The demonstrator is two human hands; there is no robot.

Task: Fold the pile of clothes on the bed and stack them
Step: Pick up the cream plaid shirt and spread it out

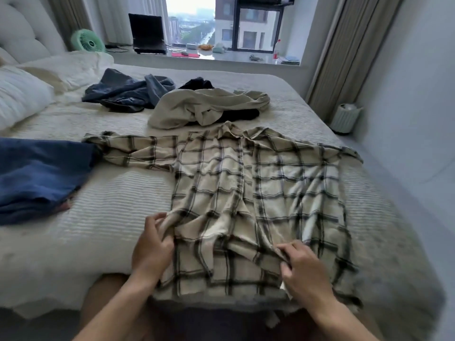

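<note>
A shirt (pixel 248 193) is lying on the bed (pixel 110 205), hands (pixel 152 244) gripping its near hem, folded clothes (pixel 41 175) lying left, unfolded clothes (pixel 204 107) behind.

A cream plaid shirt (pixel 246 193) lies spread front-up at frame centre on the bed (pixel 110 205). Above it sit a beige garment (pixel 197 107) and crumpled grey-blue clothes (pixel 123 92); folded blue clothing (pixel 37 173) rests at left.

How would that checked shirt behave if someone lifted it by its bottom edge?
Probably floppy: the checked shirt bunches into soft folds where the left hand and right hand pinch it. It likely droops rather than holding shape, and seems light, since its sleeve lies rumpled.
</note>
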